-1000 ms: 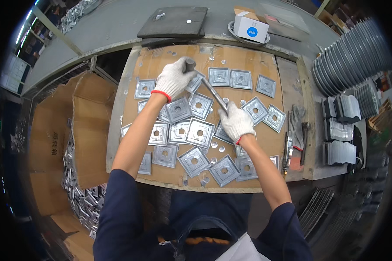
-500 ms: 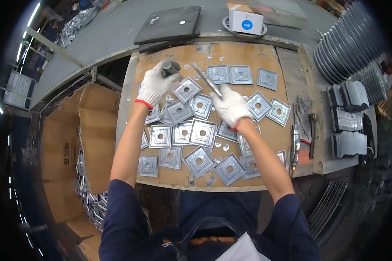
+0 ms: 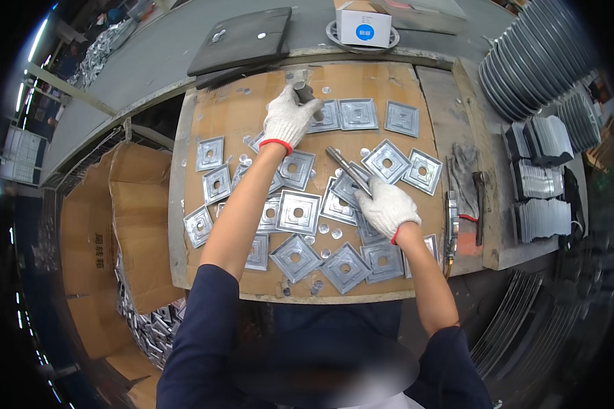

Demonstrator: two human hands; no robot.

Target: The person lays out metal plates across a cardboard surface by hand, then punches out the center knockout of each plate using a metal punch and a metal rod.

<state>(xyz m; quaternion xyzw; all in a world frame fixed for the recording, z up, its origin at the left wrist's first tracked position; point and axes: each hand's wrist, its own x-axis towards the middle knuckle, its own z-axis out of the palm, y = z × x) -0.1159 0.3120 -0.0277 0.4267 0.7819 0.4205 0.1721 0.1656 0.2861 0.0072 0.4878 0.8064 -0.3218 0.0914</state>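
My left hand [image 3: 288,117], in a white knit glove with a red cuff, is closed around a short, thick grey metal cylinder [image 3: 303,91]. The cylinder is over the left one of two adjoining square metal plates [image 3: 329,114] at the back; whether it touches is unclear. Gloved likewise, my right hand [image 3: 387,206] grips a metal bar [image 3: 344,165] slanting up to the left, above more plates. Several square plates with a round centre hole, such as one plate [image 3: 298,212], lie overlapping around both hands. Two more back plates [image 3: 357,114] [image 3: 402,118] show no open hole.
Small round discs [image 3: 336,234] are scattered over the cardboard-covered table [image 3: 245,286]. On the right lie a grey glove [image 3: 463,180] and stacked metal parts [image 3: 544,180]. A carton [image 3: 140,232] with metal pieces stands left. A black pad [image 3: 242,44] and white box [image 3: 363,27] sit behind.
My left hand has carried the cylinder right to the back row of plates. My right hand has lowered the bar toward me. A holed plate now lies at the left, and the view has shifted.
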